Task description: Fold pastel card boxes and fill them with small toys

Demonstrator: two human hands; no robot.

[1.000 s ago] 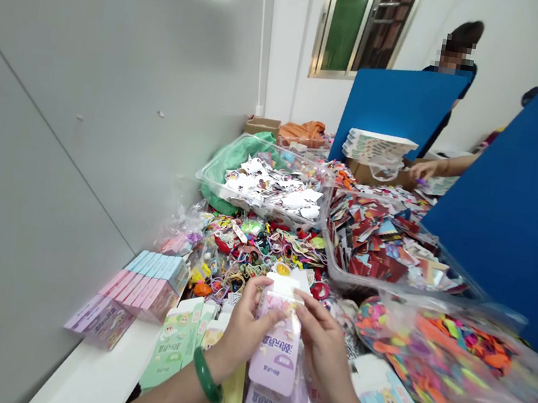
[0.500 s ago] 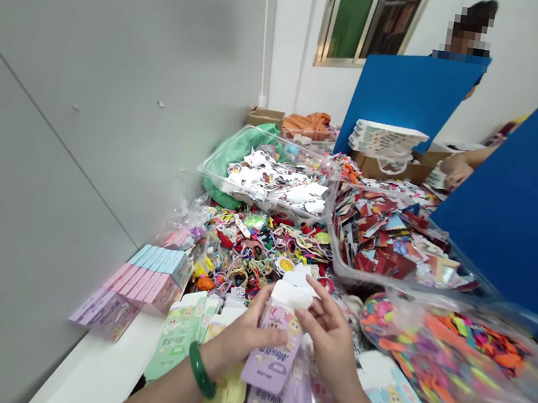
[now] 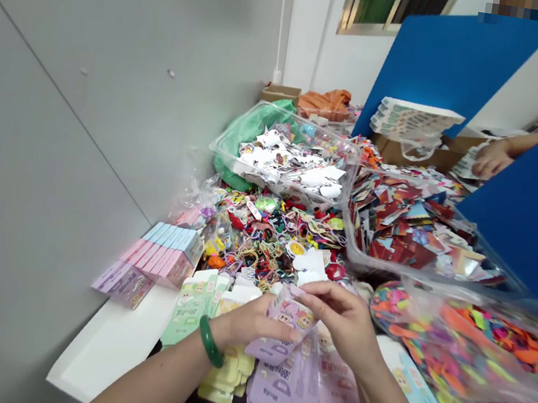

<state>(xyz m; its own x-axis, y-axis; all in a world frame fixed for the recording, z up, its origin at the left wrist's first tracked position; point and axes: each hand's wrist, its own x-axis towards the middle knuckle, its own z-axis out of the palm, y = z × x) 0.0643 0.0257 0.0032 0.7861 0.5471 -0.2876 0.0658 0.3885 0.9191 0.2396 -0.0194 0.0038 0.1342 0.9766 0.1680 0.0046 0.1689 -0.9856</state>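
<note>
My left hand [image 3: 248, 323], with a green bangle at its wrist, is closed around a small purple cartoon-printed box [image 3: 289, 318]. At the box's upper end, the thumb and fingers of my right hand [image 3: 346, 314] pinch the top flap. Directly below lies a fanned stack of flat purple boxes [image 3: 279, 388]. Flat yellow boxes [image 3: 228, 374] and green boxes [image 3: 190, 304] lie left of it. To the right are flat pink boxes [image 3: 338, 380] and light blue boxes [image 3: 431, 401], partly hidden by my right forearm.
Folded boxes [image 3: 165, 253] stand in rows on a white tray [image 3: 100, 345] by the grey wall. Ahead are loose trinkets [image 3: 274, 236] and clear bins of paper pieces [image 3: 294, 165] and cards [image 3: 411, 229]. A bag of colourful pieces [image 3: 471, 366] lies right. Another person's hand [image 3: 492, 159] shows beyond blue panels.
The purple box has tilted in my left hand, and its white top opening no longer shows. My right fingers have come together at its top. The whole view has shifted slightly.
</note>
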